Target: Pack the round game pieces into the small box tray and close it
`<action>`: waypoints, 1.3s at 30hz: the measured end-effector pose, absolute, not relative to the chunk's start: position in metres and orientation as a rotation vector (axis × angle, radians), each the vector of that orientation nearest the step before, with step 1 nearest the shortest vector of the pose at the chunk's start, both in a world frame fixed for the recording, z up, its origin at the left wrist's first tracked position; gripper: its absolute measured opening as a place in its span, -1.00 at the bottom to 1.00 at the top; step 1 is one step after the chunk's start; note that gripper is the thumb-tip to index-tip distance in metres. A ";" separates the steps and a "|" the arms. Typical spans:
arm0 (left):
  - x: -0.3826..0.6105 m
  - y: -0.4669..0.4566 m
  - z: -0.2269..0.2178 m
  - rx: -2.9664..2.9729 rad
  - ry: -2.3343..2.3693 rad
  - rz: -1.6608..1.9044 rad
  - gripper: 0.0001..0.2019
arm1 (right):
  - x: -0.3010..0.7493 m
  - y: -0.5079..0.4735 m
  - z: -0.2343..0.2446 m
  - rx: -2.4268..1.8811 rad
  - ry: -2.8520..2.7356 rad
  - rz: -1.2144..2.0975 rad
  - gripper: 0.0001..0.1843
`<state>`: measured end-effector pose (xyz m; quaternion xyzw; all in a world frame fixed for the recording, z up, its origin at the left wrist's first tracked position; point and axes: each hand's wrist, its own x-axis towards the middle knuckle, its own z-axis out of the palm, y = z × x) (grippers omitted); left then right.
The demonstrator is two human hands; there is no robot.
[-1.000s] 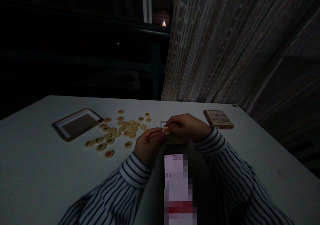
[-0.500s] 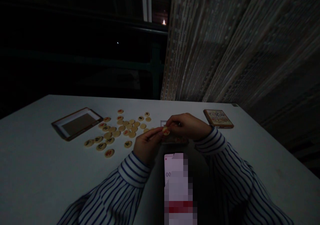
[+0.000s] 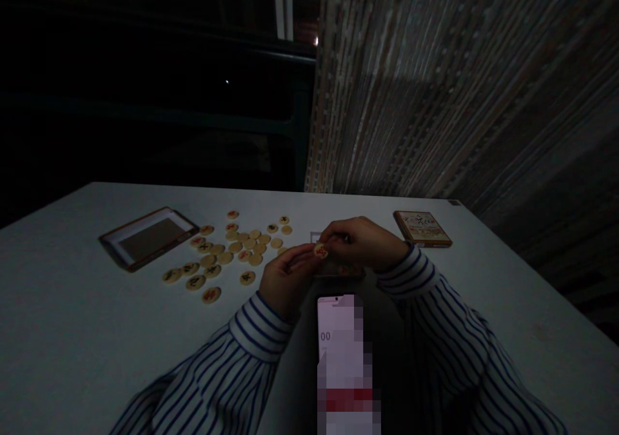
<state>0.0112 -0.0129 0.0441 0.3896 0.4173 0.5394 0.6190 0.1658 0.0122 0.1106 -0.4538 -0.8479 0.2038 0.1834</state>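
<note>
My left hand (image 3: 285,280) and my right hand (image 3: 360,241) meet above the white table (image 3: 77,332), both in striped sleeves. Between their fingertips they pinch a small round game piece (image 3: 320,250) with a red mark. Several more round wooden pieces (image 3: 232,248) with red or black marks lie scattered on the table to the left of my hands. A few pieces show dimly under my right hand.
An open shallow box tray (image 3: 147,236) lies at the left beyond the pieces. A small printed box (image 3: 422,227) sits at the right. A lit phone (image 3: 341,357) stands close in front of me. A beaded curtain (image 3: 435,87) hangs behind the table.
</note>
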 end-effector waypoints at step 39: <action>0.007 -0.009 0.045 0.888 1.020 1.303 -0.67 | 0.166 0.012 0.110 -1.228 -2.492 0.687 -0.73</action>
